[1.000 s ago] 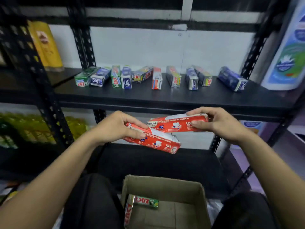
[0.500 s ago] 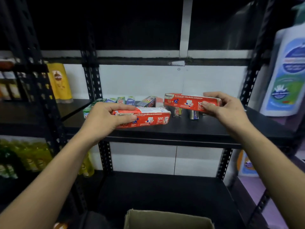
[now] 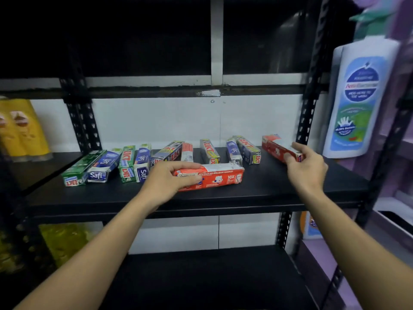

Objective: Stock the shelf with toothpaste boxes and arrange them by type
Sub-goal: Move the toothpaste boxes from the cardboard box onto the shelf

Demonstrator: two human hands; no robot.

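Both bare forearms reach forward and up from the near edge. The left hand curls palm-down, fingers and thumb closed in a grasp. The right hand, farther right, pinches with its fingertips.

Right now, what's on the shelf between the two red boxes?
Head view: bare black shelf nearest the front; further back, three boxes, a Zact box, a blue box, another Zact box, stand in that gap.

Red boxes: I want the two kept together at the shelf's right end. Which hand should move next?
The left hand. Its red box lies crosswise at the shelf front, in front of other boxes. The right hand already has its red box at the right end, pointing backward.
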